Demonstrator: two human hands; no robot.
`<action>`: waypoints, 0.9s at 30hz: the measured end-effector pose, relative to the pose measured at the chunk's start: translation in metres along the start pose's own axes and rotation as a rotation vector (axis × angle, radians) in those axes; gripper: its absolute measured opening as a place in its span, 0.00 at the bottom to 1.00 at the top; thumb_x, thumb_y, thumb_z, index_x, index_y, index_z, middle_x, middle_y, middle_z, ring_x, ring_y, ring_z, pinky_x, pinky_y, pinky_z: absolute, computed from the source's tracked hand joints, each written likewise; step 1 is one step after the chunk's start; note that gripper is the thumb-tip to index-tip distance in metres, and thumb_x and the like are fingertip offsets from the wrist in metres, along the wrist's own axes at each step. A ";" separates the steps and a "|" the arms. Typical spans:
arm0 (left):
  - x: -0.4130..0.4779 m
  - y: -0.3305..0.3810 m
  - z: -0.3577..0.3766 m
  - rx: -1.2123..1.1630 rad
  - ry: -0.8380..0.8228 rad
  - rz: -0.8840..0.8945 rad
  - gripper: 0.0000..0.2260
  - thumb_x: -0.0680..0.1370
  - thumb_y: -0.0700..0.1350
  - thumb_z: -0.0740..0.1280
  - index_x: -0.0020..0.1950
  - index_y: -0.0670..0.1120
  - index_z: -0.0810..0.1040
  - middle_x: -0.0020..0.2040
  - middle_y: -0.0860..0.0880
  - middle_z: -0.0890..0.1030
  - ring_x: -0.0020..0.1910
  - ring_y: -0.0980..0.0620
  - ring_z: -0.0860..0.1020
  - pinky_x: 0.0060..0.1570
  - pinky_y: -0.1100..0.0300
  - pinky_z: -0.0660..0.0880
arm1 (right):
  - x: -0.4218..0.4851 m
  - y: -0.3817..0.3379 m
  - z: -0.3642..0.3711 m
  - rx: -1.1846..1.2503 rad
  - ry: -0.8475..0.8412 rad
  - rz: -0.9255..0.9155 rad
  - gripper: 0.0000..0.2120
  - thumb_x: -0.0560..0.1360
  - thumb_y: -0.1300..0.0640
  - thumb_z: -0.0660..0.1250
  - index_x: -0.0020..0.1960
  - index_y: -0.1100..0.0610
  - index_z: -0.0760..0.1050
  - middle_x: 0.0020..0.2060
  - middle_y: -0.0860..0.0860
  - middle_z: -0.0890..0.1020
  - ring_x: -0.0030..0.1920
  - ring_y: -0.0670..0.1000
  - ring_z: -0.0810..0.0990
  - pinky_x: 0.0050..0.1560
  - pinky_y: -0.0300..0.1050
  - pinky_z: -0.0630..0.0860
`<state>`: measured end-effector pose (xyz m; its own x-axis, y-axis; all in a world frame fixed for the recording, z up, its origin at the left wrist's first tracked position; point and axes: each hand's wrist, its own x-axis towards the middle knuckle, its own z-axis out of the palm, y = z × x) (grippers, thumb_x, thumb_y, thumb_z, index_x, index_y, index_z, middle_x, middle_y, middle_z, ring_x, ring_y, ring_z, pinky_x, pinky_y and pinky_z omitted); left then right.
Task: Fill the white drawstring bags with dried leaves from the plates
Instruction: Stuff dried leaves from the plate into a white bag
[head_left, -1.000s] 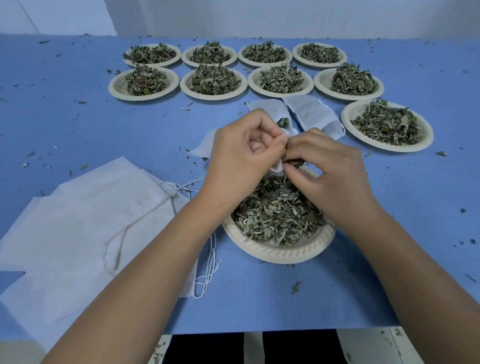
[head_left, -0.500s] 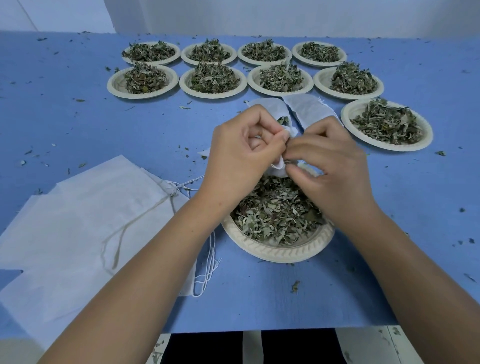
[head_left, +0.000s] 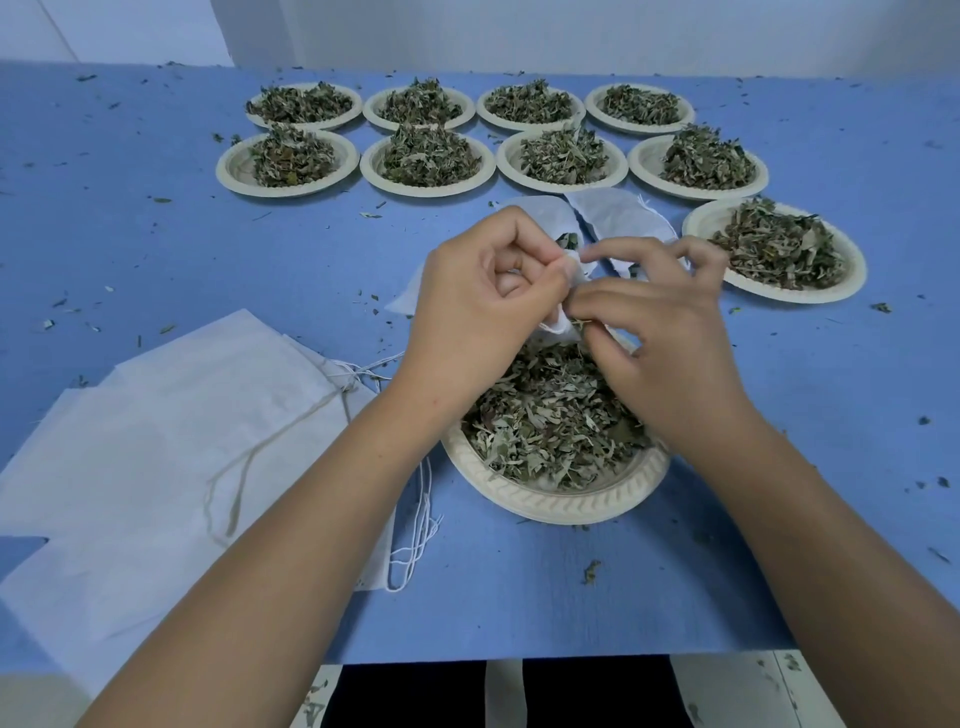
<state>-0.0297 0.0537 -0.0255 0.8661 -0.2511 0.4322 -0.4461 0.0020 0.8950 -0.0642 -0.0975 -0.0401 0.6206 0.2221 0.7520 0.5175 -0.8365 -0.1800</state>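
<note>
**You:** Where are my hands?

**Describer:** Both are above the far edge of the near plate (head_left: 561, 501), which sits on the blue table (head_left: 519, 597) straight in front of you. Your left hand (head_left: 483, 301) and right hand (head_left: 670, 332) meet there, fingertips almost touching.

**You:** What are they holding?

**Describer:** A small white bag (head_left: 563, 323). Your left thumb and forefinger pinch its bunched cloth, and your other left fingers are curled into the palm. Your right forefinger and thumb are narrowed onto the same cloth from the other side, with the remaining right fingers loosely bent. Your hands hide most of the bag, so I cannot tell how full it is.

**You:** And the leaves?

**Describer:** The near plate holds a loose heap of grey-green dried leaves (head_left: 550, 415), directly under the bag. Just beyond the near plate lie two more bags (head_left: 618, 213), side by side. The left one, partly behind your left hand, shows a few leaves at its mouth. Beyond and to the right of the near plate is a side plate (head_left: 779, 293) of leaves. Farther beyond the near plate, eight far plates (head_left: 291, 189) stand in two rows of four, each heaped.

**You:** Anything to the left?

**Describer:** Left of the near plate is a stack of flat bags (head_left: 156, 441), its strings (head_left: 415, 525) trailing beside the plate's rim. Leaf crumbs (head_left: 592, 571) dot the table around the near plate.
</note>
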 end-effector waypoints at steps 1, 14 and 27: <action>0.000 0.000 0.000 -0.003 0.002 -0.008 0.08 0.77 0.36 0.70 0.40 0.46 0.76 0.26 0.54 0.77 0.26 0.57 0.75 0.30 0.68 0.71 | 0.000 0.001 0.000 0.011 -0.013 0.012 0.11 0.71 0.70 0.65 0.41 0.58 0.82 0.41 0.44 0.84 0.57 0.53 0.79 0.57 0.50 0.56; 0.002 -0.002 0.001 -0.075 -0.065 -0.076 0.08 0.77 0.35 0.69 0.40 0.44 0.76 0.26 0.55 0.77 0.25 0.60 0.75 0.28 0.69 0.70 | 0.000 -0.007 0.000 0.044 -0.212 0.046 0.06 0.69 0.59 0.54 0.41 0.53 0.69 0.39 0.39 0.75 0.68 0.54 0.69 0.61 0.49 0.53; 0.001 0.000 0.002 -0.105 -0.110 -0.083 0.09 0.76 0.34 0.69 0.40 0.45 0.76 0.27 0.55 0.77 0.25 0.61 0.76 0.28 0.69 0.72 | -0.001 -0.011 -0.003 0.037 -0.303 0.078 0.19 0.73 0.47 0.54 0.46 0.57 0.80 0.50 0.45 0.81 0.66 0.52 0.68 0.66 0.51 0.52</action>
<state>-0.0293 0.0519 -0.0256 0.8666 -0.3588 0.3468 -0.3430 0.0766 0.9362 -0.0723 -0.0899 -0.0366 0.8039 0.3014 0.5127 0.4788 -0.8393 -0.2574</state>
